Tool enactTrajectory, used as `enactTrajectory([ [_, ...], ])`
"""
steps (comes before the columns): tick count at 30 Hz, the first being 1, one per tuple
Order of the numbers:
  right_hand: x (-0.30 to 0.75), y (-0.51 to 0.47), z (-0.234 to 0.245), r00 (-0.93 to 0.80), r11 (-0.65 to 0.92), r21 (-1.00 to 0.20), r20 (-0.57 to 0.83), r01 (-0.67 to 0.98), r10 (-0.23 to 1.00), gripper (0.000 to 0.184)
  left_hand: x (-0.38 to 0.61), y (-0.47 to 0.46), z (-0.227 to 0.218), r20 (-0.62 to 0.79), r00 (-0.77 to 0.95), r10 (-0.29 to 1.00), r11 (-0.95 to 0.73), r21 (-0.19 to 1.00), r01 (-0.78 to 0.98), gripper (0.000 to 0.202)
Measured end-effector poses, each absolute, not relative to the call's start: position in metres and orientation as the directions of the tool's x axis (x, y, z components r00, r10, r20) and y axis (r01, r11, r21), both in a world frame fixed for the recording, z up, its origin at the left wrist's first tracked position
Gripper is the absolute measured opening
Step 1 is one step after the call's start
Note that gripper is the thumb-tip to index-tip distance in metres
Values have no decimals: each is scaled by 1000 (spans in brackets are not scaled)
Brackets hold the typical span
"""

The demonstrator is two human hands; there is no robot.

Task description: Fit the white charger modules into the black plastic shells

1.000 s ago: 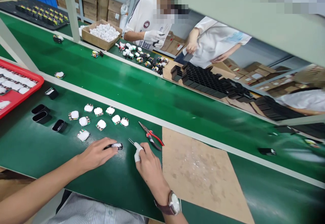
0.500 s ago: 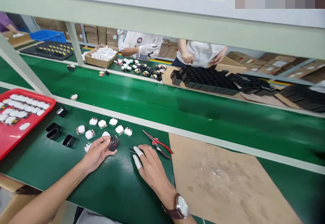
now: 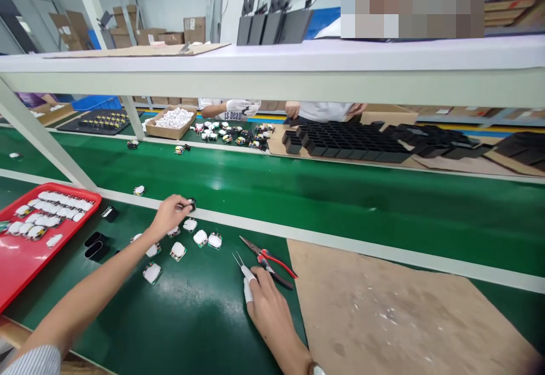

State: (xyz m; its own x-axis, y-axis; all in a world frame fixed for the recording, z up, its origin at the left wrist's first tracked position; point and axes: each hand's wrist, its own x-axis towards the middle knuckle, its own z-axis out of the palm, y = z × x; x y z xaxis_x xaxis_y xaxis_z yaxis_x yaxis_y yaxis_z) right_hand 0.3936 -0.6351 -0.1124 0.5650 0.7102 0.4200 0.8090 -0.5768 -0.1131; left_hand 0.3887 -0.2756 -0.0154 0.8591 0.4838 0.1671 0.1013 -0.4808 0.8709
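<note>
My left hand (image 3: 170, 215) reaches forward to the white strip at the near edge of the green conveyor belt (image 3: 298, 188). It is closed on a small black part (image 3: 191, 204) at its fingertips. Under my left arm lie several small white-topped parts (image 3: 200, 237) on the green bench. My right hand (image 3: 266, 306) rests on the bench with a white cot on one finger. It pinches thin tweezers (image 3: 237, 260) that point away from me. Red-handled pliers (image 3: 269, 260) lie just right of the tweezers.
A red tray (image 3: 25, 250) of white parts sits at the left, with black casings (image 3: 97, 245) beside it. A brown cardboard sheet (image 3: 383, 312) covers the bench at the right. Across the belt, other people's hands work among small parts, a cardboard box (image 3: 172, 122) and black trays (image 3: 353, 142).
My left hand has lifted the black part off the bench and carried it forward to the belt's edge. My right hand stayed put. The view has tilted upward.
</note>
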Motion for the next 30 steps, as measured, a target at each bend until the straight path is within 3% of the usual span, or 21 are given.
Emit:
enactTrajectory([
  [8,393,-637,-124,532,-570,-120,554,812,641,32,436,-226,1,257,839,479,-692,699,181,25],
  [11,393,-637,-117,520,-549,-144,578,823,628,23,392,-213,25,315,811,492,-719,673,175,37],
  [14,393,-636,-106,486,-506,-158,610,848,626,27,322,-196,58,343,773,534,-727,653,212,54],
  [17,392,-632,-96,440,-442,-165,626,882,644,31,241,-190,72,264,816,514,-773,556,307,54],
  [20,389,-624,-86,409,-375,-187,591,908,696,34,177,-198,53,112,891,439,-847,382,369,49],
  [22,390,-613,-81,401,-356,-191,546,915,736,34,151,-205,32,92,910,405,-879,312,360,48],
  [27,414,-569,-70,436,-412,-152,412,899,800,32,143,-211,5,220,909,354,-916,279,289,37],
  [30,433,-542,-67,459,-437,-144,348,888,818,36,161,-211,8,168,935,312,-926,274,260,30],
])
